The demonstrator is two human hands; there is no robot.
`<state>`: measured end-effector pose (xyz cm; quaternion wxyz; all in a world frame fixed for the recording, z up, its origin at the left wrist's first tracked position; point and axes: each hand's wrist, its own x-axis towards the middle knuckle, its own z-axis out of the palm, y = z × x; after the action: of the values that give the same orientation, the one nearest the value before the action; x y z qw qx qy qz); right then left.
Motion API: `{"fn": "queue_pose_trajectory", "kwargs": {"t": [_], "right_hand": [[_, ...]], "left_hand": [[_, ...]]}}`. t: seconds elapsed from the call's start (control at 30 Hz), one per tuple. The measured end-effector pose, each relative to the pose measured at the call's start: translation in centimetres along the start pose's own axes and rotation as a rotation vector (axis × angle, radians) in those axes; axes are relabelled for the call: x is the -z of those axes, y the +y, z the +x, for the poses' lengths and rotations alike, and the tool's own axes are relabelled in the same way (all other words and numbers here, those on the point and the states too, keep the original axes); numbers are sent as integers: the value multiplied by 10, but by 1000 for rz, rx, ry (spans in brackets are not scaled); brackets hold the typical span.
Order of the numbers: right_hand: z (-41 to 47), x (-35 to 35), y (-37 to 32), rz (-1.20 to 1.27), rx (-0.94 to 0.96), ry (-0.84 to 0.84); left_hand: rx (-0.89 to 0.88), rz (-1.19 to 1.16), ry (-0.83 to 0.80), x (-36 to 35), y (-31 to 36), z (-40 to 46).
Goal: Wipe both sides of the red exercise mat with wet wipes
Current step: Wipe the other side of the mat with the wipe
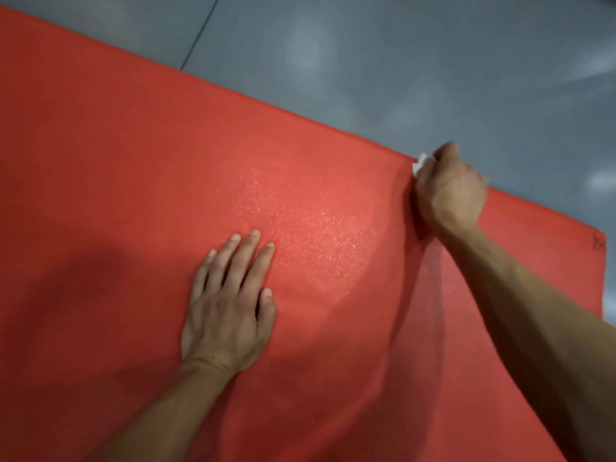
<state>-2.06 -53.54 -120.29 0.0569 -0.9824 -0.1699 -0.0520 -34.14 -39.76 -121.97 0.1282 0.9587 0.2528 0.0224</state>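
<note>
— Mat lay where?
— Flat on the grey floor, filling most of the view.
— Left hand?
— Pressed flat on it, fingers straight, holding nothing.
— Right hand?
— At the far edge (slightly blurred), curled round a white wipe.

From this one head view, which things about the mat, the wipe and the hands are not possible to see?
- Wet wipe: the right hand hides most of it; only a white corner shows, so its size and the grip on it are unclear.
- Red mat: the left and bottom picture edges cut it off; its underside is hidden.
- Mat under the left hand: covered by the flat palm.
- Mark at the mat's right corner: too small to identify.
</note>
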Motion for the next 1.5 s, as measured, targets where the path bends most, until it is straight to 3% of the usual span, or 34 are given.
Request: {"fn": "queue_pose_trajectory", "kwargs": {"t": [0.07,0.17,0.33,0.4,0.63,0.77,0.9,0.97,1.1,1.13,1.2,1.27,1.33,1.37,1.5], "right_hand": [[6,2,3,15,-110,-52],[16,-8,-45,115,-94,-130],[39,-18,-123,238,260,-278],[51,-8,-100,267,349,-291],[47,19,46,244,399,-288],[22,15,48,287,438,-207],[-65,17,41,306,751,-284],[-65,18,44,254,840,-292],[-2,18,49,183,467,-135],[-5,18,48,187,463,-128],[-43,25,45,242,602,-182],[-98,33,48,315,839,-346],[-112,37,54,236,1010,-390],[-102,34,54,220,985,-345],[-49,24,54,189,523,-116]], "left_hand": [[0,6,-1,0,-1,1],[4,12,-12,1,-1,1],[-5,21,-4,0,-1,1],[1,8,5,0,-2,1],[-14,-2,24,0,-2,0],[-20,-12,44,-1,1,0],[-16,-13,64,-2,2,-1],[-17,-14,74,-3,1,0],[-25,-19,84,-5,2,-1],[-24,-21,90,-5,1,-1],[-25,-28,90,-6,2,-1],[-18,-24,91,-4,2,-1],[-21,-8,90,-5,2,-1],[-23,-9,85,-5,2,-2],[-20,1,86,-6,2,-2]]}}
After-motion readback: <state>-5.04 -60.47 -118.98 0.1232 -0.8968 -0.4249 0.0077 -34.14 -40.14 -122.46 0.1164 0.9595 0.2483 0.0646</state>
